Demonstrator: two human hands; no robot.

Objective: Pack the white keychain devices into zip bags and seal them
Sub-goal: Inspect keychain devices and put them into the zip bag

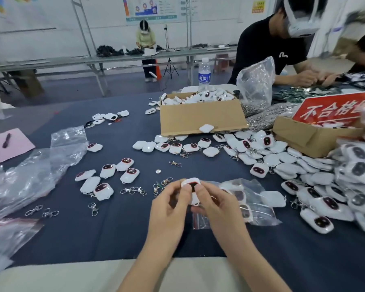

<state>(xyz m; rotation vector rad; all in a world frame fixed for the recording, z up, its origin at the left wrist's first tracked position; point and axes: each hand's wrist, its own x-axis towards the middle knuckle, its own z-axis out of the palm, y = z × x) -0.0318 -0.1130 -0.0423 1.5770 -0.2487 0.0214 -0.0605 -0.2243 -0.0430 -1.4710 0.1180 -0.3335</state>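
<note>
A white rounded device (191, 186) with a dark red window is pinched between the left hand (169, 207) and right hand (217, 207) above the worktop (114, 234), just beside a clear zip bag (261, 209). Bare worktop runs to the near edge. Six loose devices (108, 170) lie left, two cardboard boxes (198, 119) behind

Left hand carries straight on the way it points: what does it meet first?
The left hand pinches a device with the right hand; beyond, bare cloth, then probably the row of loose devices before the cardboard box; depth unclear.
</note>
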